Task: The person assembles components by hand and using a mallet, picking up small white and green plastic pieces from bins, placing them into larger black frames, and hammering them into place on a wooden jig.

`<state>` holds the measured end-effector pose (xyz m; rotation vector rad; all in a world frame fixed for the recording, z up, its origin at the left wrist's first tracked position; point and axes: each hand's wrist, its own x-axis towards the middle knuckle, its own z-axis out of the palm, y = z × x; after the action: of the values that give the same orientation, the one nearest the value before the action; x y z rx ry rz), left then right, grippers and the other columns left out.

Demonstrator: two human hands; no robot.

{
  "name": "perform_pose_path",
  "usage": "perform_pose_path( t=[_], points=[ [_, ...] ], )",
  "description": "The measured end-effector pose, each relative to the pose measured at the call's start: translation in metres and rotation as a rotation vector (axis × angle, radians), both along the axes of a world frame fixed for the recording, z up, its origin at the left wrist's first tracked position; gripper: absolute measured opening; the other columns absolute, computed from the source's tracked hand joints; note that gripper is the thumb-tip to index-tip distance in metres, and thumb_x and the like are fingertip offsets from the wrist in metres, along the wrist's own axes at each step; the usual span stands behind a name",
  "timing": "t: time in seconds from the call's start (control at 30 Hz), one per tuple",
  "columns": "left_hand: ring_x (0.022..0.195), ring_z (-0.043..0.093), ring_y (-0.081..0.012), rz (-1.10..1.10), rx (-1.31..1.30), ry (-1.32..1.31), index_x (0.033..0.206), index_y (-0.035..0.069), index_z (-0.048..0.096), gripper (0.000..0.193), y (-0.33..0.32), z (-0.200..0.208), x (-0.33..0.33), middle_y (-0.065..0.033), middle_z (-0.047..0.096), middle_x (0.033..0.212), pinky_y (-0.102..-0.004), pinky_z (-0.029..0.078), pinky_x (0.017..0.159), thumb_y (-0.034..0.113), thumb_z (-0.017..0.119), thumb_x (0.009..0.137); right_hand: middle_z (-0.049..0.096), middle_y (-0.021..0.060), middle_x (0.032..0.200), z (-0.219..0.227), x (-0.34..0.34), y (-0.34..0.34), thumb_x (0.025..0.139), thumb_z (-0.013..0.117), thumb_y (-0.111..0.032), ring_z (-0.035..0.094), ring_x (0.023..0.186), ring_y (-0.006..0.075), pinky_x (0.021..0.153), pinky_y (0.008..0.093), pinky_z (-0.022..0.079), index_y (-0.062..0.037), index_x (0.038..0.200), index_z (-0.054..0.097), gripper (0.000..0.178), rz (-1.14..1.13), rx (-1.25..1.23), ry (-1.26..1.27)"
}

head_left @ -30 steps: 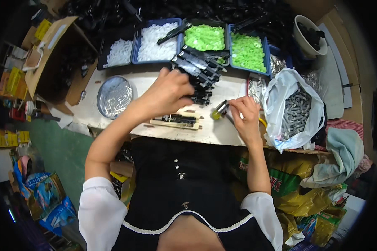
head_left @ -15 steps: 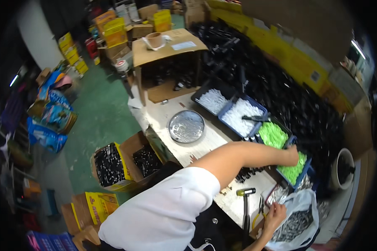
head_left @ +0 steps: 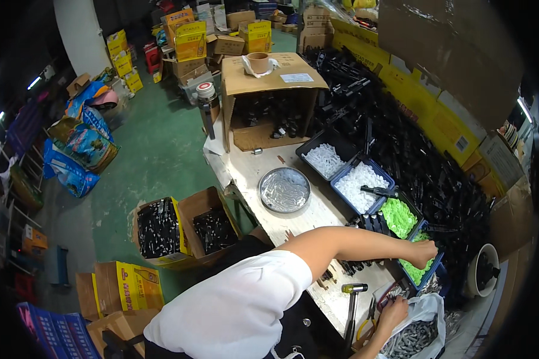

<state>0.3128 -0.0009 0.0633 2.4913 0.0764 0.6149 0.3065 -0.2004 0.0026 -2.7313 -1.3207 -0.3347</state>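
Observation:
My left arm reaches across the bench, and my left hand [head_left: 422,253] is over a blue bin [head_left: 432,270] of small bright green plastic parts [head_left: 412,272]. Its fingers are curled in at the parts; what they hold, if anything, is hidden. Closer to me, my right hand [head_left: 394,312] has its fingers bent together beside a clear plastic bag [head_left: 432,305] of grey parts [head_left: 410,340]. Something small may be between those fingertips, but I cannot make it out. A hammer [head_left: 353,305] with a yellow-ended head and yellow-handled pliers [head_left: 366,323] lie left of it.
Further bins hold green parts [head_left: 398,216] and white parts [head_left: 360,182]. A round metal tin [head_left: 284,189] sits on the bench [head_left: 251,170], near an open carton [head_left: 275,66]. Black parts [head_left: 395,137] are heaped along the far side. Cartons of black parts [head_left: 159,230] stand at left.
The view has shifted, so the bench appears lower and further right. My left hand stays at the green bin, its fingers more visible now. My right hand remains by the bag.

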Motion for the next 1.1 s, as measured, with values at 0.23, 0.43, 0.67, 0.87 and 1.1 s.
perform_pose_path(
  t=[0.23, 0.43, 0.67, 0.87, 1.1],
  points=[
    [0.057, 0.064, -0.0208, -0.275, -0.896, -0.058, 0.071, -0.005, 0.062, 0.011, 0.011, 0.029, -0.098, -0.0113, 0.059, 0.059, -0.0278, 0.051, 0.049, -0.007, 0.060, 0.061, 0.059, 0.0181, 0.073, -0.006, 0.009, 0.005, 0.069, 0.054, -0.003, 0.058, 0.072, 0.0349, 0.064, 0.0432, 0.045, -0.0004, 0.074, 0.059, 0.008, -0.019, -0.080, 0.013],
    [0.060, 0.064, -0.0180, -0.344, -1.386, -0.091, 0.089, -0.007, 0.058, 0.014, 0.011, 0.020, -0.200, -0.0125, 0.060, 0.073, -0.0283, 0.055, 0.051, -0.003, 0.061, 0.076, 0.059, 0.0174, 0.075, -0.004, 0.023, -0.001, 0.066, 0.056, 0.001, 0.058, 0.072, 0.0338, 0.064, 0.0418, 0.044, -0.0005, 0.073, 0.060, 0.008, 0.114, 0.164, 0.136],
    [0.060, 0.062, -0.0135, -0.287, -1.488, -0.160, 0.087, -0.004, 0.057, 0.011, -0.004, -0.002, -0.256, -0.0098, 0.060, 0.074, -0.0257, 0.053, 0.051, 0.002, 0.061, 0.080, 0.057, 0.0120, 0.071, -0.002, 0.019, -0.002, 0.071, 0.055, 0.003, 0.052, 0.059, 0.0227, 0.057, 0.0325, 0.042, 0.0007, 0.078, 0.058, 0.007, 0.098, 0.453, 0.240],
    [0.060, 0.062, -0.0116, -0.270, -1.428, -0.189, 0.090, -0.003, 0.057, 0.010, -0.033, -0.011, -0.269, -0.0080, 0.061, 0.074, -0.0231, 0.051, 0.051, 0.001, 0.059, 0.080, 0.053, 0.0003, 0.070, 0.038, -0.038, 0.006, 0.084, 0.055, -0.006, 0.047, 0.059, 0.0069, 0.052, 0.0176, 0.037, -0.0033, 0.083, 0.054, 0.003, 0.183, 0.801, 1.022],
    [0.069, 0.062, -0.0104, -0.258, -1.317, -0.248, 0.092, 0.000, 0.058, 0.010, -0.034, -0.032, -0.265, -0.0042, 0.061, 0.079, -0.0229, 0.051, 0.060, 0.002, 0.059, 0.081, 0.053, 0.0016, 0.080, 0.068, -0.128, 0.029, 0.082, 0.058, -0.006, 0.048, 0.071, 0.0091, 0.065, 0.0215, 0.039, -0.0031, 0.085, 0.054, 0.005, 0.163, 0.985, 1.511]
  ],
)
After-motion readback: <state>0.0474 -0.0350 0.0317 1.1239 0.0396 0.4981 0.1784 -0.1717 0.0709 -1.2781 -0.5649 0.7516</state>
